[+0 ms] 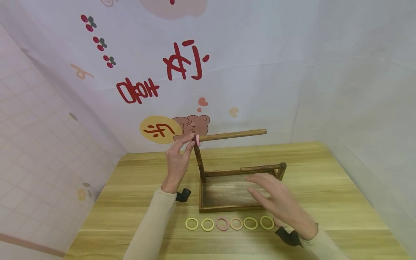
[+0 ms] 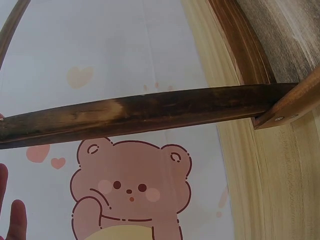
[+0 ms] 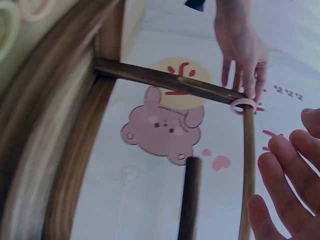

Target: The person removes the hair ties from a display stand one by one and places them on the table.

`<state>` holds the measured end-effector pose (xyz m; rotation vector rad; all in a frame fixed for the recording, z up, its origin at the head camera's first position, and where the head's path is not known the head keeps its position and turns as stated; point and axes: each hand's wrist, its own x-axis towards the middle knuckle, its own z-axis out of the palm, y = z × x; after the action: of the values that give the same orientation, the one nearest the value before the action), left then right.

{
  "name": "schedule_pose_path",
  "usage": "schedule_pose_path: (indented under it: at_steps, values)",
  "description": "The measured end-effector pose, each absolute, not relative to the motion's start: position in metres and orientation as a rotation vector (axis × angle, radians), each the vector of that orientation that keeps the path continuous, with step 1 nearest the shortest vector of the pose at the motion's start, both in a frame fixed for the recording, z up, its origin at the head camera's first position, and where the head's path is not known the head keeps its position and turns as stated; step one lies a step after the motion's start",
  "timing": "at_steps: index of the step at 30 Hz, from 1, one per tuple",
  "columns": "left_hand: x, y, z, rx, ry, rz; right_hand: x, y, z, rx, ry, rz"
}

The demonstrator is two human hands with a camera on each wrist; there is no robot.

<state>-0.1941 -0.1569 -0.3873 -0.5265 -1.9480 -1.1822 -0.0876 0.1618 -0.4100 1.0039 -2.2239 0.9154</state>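
At the top of the wooden stand's upright post (image 1: 200, 164), my left hand (image 1: 178, 159) pinches a pink ring (image 1: 198, 140) between thumb and fingertips. The ring encircles the inner end of the horizontal wooden rod (image 1: 234, 135). In the right wrist view, the left hand's fingertips meet the pink ring (image 3: 243, 106) where rod and post join. My right hand (image 1: 276, 196) hovers over the right side of the stand's base tray (image 1: 227, 208), fingers spread and holding nothing. Only fingertips of the left hand show at the left wrist view's edge.
In front of the stand lies a row of several rings, among them a yellow ring (image 1: 191, 229) and a darker pink ring (image 1: 222, 229). The right hand partly covers the row's right end. A shorter dark bar (image 1: 260, 168) stands on the tray's right side. Behind hangs a printed cloth (image 1: 253, 90).
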Motion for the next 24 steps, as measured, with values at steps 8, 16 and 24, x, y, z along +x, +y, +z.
schedule_pose_path:
  at_steps: [8,16,24]
  values:
    - [-0.195,-0.159,-0.385,-0.531,-1.962,-1.17,-0.103,0.138,-0.391,1.018,-2.136,1.025]
    - [-0.196,-0.16,-0.386,-0.538,-1.968,-1.134,-0.12,0.116,-0.38,1.052,-2.023,1.056]
    - [-0.195,-0.159,-0.385,-0.551,-1.976,-1.113,-0.139,0.098,-0.369,1.084,-1.943,1.032]
